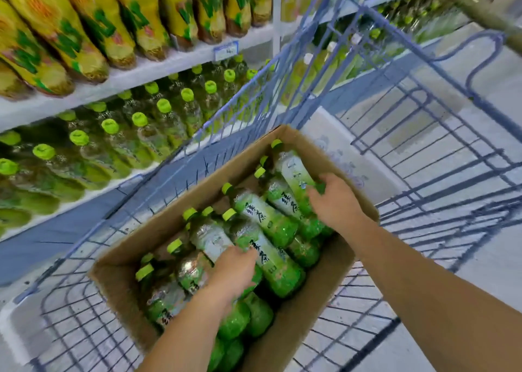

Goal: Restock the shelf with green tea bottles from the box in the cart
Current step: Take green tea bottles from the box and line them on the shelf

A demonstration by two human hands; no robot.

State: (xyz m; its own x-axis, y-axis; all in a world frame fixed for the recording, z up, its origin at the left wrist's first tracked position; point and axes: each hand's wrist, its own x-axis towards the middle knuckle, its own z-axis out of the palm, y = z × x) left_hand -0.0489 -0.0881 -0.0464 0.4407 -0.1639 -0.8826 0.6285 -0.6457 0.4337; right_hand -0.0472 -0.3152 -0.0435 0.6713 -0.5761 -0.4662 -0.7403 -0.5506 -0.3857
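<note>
An open cardboard box (118,281) lies in the blue wire cart (423,151), filled with several green tea bottles on their sides, green caps pointing up-left. My left hand (234,270) curls its fingers over a bottle (209,239) in the middle of the box. My right hand (336,199) grips the lower end of another bottle (293,171) near the box's far right corner. To the left, a shelf (93,89) carries rows of upright green tea bottles (135,128) with green caps.
Yellow-labelled bottles (93,24) fill the shelf above. A price tag (226,50) hangs on that shelf's edge. The cart's wire wall stands between the box and the shelves. Grey tiled floor shows through the cart on the right.
</note>
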